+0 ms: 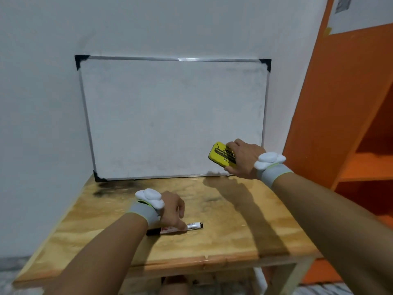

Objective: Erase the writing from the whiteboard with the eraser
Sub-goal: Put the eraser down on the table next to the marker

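A whiteboard (170, 116) with a silver frame and black corners leans upright against the wall at the back of the table. Its surface shows only faint grey smudges, no legible writing. My right hand (244, 158) grips a yellow eraser (221, 153) with black lettering, held in front of the board's lower right corner. My left hand (172, 209) rests on the tabletop, fingers curled down onto a marker (176, 228) with a black cap and a white and red label. Both wrists wear grey bands with white devices.
The wooden table (234, 231) has dark smudges near the board's lower left corner. An orange shelf unit (340, 103) stands close on the right. A grey-white wall lies behind the board. The table's front edge runs below my forearms.
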A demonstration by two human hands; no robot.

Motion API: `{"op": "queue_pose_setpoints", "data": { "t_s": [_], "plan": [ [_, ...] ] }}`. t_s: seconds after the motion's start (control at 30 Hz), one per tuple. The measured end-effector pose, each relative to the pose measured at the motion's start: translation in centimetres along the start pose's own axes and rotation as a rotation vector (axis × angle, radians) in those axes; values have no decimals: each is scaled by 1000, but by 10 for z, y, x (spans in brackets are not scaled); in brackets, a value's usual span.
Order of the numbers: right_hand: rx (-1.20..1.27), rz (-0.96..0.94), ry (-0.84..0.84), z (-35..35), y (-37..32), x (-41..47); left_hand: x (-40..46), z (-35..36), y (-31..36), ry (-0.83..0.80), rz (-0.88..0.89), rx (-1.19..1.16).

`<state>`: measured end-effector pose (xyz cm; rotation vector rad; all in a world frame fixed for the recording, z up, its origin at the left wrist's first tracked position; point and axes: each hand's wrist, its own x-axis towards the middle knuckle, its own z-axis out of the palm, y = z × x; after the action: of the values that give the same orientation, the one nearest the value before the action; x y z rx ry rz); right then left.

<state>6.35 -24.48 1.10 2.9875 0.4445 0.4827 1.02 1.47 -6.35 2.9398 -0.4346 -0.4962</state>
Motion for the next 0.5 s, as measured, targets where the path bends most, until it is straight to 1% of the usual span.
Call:
{"op": "queue_pose_setpoints", "data": {
  "t_s": [0.07, 0.2, 0.33, 0.43, 0.5],
  "plan": [
    [-12, -17, 11, -4, -5, 1, 0, 4, 0, -12, 42, 34],
    [-26, -54, 18, -8, -20, 9, -3, 4, -7, 17, 78, 58],
    [-17, -119, 15, -9, -54, 29, -14, -12, -39, 135, 4, 56],
    [6, -157, -8, -4, -86, 43, -21, -27, -70, 130, -22, 61],
    [44, -183, -39, 2, -114, 52, -28, -34, -96, 177, -60, 71]
  ]
}}
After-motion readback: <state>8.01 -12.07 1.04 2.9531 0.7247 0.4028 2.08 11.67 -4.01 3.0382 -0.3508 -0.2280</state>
